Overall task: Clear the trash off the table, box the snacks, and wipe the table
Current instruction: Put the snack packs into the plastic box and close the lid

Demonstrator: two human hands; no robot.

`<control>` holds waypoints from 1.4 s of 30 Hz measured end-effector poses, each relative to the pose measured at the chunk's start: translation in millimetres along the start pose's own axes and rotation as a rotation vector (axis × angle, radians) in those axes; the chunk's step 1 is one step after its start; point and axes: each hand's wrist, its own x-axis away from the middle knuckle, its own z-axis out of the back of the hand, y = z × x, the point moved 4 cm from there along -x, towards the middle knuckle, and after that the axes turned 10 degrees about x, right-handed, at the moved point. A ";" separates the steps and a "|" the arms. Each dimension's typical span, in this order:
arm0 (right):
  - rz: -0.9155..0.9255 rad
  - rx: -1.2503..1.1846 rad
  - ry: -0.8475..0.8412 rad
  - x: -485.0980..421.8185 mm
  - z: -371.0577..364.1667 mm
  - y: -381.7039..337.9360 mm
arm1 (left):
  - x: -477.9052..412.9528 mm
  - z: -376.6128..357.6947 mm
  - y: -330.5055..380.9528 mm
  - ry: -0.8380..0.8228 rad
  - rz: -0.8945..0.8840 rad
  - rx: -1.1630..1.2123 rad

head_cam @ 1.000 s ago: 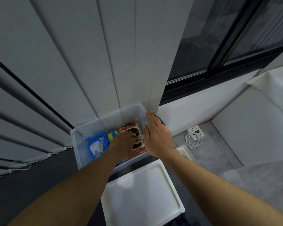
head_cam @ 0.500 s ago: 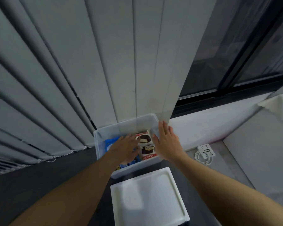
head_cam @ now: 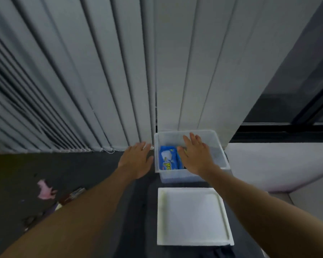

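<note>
A clear plastic box [head_cam: 218,144] stands on the dark table [head_cam: 63,172] against the blinds. A blue snack packet [head_cam: 167,160] lies inside it at the left. My right hand [head_cam: 196,155] hovers flat over the box's inside with fingers spread, hiding whatever lies beneath. My left hand [head_cam: 136,161] is outside the box, just left of its wall, fingers apart and empty. The white box lid [head_cam: 192,216] lies flat on the table in front of the box.
Crumpled pink trash [head_cam: 45,189] and a dark wrapper [head_cam: 74,195] lie on the table at the left, partly behind my left forearm. Grey vertical blinds [head_cam: 101,81] hang behind the table. A white ledge [head_cam: 278,164] and a dark window are to the right.
My left hand came out of the box and now sits left of it. My right hand moved from the box's right edge to over its inside, covering the red-and-white snack box. The view swung left.
</note>
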 end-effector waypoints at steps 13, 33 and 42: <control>0.384 -0.126 -0.023 30.4 -57.9 -187.9 | 154.7 -25.5 -158.5 -0.033 0.479 0.109; 0.240 -0.002 -0.710 70.5 -195.0 -280.3 | 193.6 -61.2 -285.6 -0.063 0.587 0.310; 0.078 -0.413 -0.602 44.6 -148.0 -268.0 | 180.4 -33.5 -281.5 0.004 0.569 0.381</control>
